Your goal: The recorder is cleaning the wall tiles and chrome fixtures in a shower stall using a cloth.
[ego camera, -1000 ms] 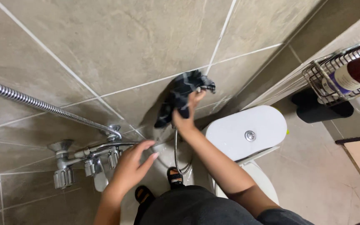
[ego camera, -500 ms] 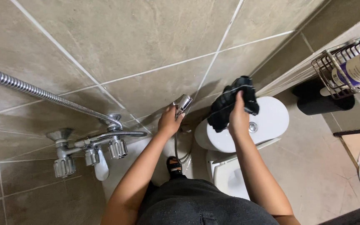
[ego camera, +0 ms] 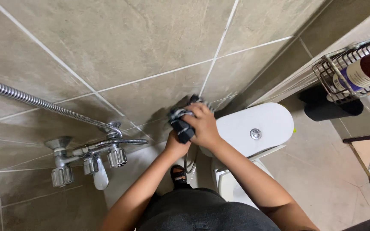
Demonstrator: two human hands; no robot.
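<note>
Now dark cloth (ego camera: 180,127) bunched under right hand (ego camera: 203,126) fingers (ego camera: 193,112).

The light is soft and even, fairly bright, coming from above and behind the camera. The toilet cistern lid (ego camera: 253,124) shows as the brightest surface, nearly washed out, with little detail. Left of the cistern lid, a dark soft-edged shadow lies on the tiled wall (ego camera: 120,47) beside the dark cloth (ego camera: 180,126). Further left, the chrome tap fittings (ego camera: 86,160) and shower hose (ego camera: 39,103) carry small glints. Wide-angle distortion bends grout lines away from the lid. Focus is sharp throughout; the wire basket (ego camera: 347,72) at the right edge is slightly stretched.
</note>
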